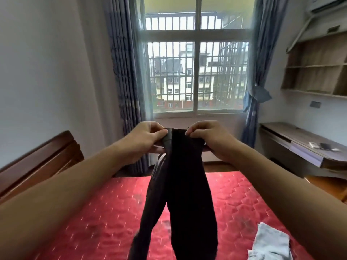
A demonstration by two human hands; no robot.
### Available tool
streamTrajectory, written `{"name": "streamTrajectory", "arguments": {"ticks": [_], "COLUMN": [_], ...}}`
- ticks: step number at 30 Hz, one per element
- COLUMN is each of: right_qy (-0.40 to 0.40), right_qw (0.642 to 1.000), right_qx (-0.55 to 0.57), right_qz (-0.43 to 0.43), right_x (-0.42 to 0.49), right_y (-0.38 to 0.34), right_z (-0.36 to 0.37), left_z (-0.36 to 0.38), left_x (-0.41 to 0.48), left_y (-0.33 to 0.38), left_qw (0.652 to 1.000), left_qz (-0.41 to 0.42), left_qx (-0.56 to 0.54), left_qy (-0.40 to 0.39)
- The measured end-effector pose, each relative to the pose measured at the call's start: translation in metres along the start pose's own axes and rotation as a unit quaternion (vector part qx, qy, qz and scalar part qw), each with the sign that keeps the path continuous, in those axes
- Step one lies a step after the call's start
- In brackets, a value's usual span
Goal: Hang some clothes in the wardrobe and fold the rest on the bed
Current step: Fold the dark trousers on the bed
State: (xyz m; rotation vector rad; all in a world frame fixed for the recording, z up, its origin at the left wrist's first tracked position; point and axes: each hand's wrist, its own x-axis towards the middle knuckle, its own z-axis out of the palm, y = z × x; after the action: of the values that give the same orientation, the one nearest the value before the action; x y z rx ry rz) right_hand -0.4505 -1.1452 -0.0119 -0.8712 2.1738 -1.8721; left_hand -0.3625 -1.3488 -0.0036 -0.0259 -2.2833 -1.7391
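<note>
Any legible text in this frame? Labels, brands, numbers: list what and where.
No readable text anywhere.
No label or print shows on the black trousers.
The small items on the desk are too small and blurred to read.
The air conditioner shows no legible marking.

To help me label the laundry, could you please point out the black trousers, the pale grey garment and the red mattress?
black trousers (187, 184), head view, middle of the wider hanging leg.
pale grey garment (270, 243), head view, its crumpled middle.
red mattress (105, 212), head view, bare quilted top left of the trousers.
</note>
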Motion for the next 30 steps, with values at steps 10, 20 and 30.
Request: {"name": "streamTrajectory", "arguments": {"ticks": [10, 20, 30], "right_qy": [0.031, -0.013, 0.085], "right_qw": [0.990, 0.875, 0.989], "right_qx": [0.107, -0.478, -0.112], "right_qz": [0.089, 0.075, -0.047], "right_x": [-0.031, -0.026, -0.020], "right_y": [-0.026, 0.020, 0.007], "right_z": [0.004, -0.061, -0.077], "left_z": [0.048, 0.028, -0.023], "left_x": [-0.013, 0.002, 0.031], "left_y": [0.002, -0.022, -0.038], "left_qw": [0.979, 0.978, 0.979], "left_qz": [0.099, 0.156, 0.092], "left_qx": [0.165, 0.140, 0.107], "left_qy": [-0.066, -0.005, -0.150]}}
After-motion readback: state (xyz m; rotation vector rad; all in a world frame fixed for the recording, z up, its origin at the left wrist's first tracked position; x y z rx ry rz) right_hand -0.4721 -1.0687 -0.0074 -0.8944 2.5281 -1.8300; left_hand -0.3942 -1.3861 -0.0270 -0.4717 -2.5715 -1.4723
